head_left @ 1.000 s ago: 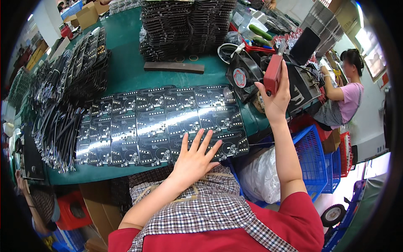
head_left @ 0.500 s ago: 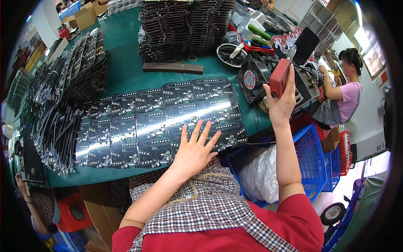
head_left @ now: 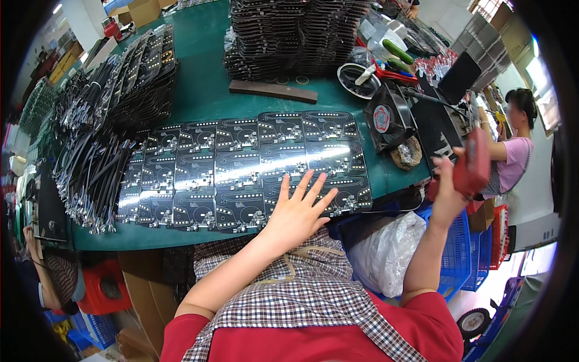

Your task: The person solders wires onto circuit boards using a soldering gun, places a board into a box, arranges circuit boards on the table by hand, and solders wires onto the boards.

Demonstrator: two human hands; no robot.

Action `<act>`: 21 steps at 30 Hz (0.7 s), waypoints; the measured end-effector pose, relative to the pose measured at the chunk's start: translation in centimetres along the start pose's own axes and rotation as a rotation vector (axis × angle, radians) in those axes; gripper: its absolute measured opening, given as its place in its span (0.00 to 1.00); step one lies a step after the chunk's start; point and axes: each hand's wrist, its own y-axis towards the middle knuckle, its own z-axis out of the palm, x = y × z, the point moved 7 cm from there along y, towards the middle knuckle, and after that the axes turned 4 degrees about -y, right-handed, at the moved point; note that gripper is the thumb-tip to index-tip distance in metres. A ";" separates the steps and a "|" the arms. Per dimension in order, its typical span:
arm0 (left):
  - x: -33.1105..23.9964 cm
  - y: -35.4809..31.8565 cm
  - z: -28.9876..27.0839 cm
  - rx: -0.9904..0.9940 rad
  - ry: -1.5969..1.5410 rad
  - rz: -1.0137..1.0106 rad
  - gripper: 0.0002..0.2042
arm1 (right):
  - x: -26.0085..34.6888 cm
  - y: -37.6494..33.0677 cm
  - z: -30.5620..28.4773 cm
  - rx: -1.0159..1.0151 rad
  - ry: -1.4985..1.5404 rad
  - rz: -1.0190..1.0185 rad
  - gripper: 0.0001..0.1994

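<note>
My left hand lies flat with fingers spread on the near edge of a sheet of black circuit boards laid out on the green table. My right hand is raised off the table's right end and grips a red box-shaped object. A black fan stands on the table just left of that hand.
Tall stacks of black boards stand at the back, and more boards and cables pile up at the left. A dark bar lies mid-table. Another person sits at the right. Blue crates and a white bag sit below.
My right hand has carried the red object to the right and lower, away from the table. My left hand has stayed spread on the boards.
</note>
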 end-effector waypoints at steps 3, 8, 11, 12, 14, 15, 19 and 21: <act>0.0 0.1 0.0 -0.032 -0.033 0.009 0.29 | 1.8 -1.7 -1.7 0.023 0.246 -0.100 0.22; -0.5 0.0 0.3 -0.073 0.031 -0.054 0.29 | 0.7 -4.2 -1.6 0.214 0.592 -0.024 0.24; 0.1 -0.6 0.3 -0.106 0.042 -0.102 0.29 | -0.8 -5.4 -0.3 0.227 0.722 0.122 0.25; 0.6 -0.9 0.1 -0.109 0.032 -0.124 0.29 | -1.6 -5.8 0.6 0.240 0.834 0.226 0.25; 0.8 -1.5 0.0 -0.065 -0.089 -0.153 0.32 | -2.9 -6.8 1.3 0.312 1.078 0.358 0.27; 1.4 -1.8 -1.5 -0.097 -0.103 -0.137 0.32 | -4.2 -7.5 1.1 0.276 1.103 0.422 0.28; 10.7 -7.1 -9.7 -0.112 0.065 -0.600 0.33 | -3.4 -8.7 2.9 0.466 1.193 0.425 0.26; 16.5 -14.0 -12.9 -0.238 0.299 -0.885 0.29 | -2.4 -8.9 5.6 0.588 1.272 0.448 0.25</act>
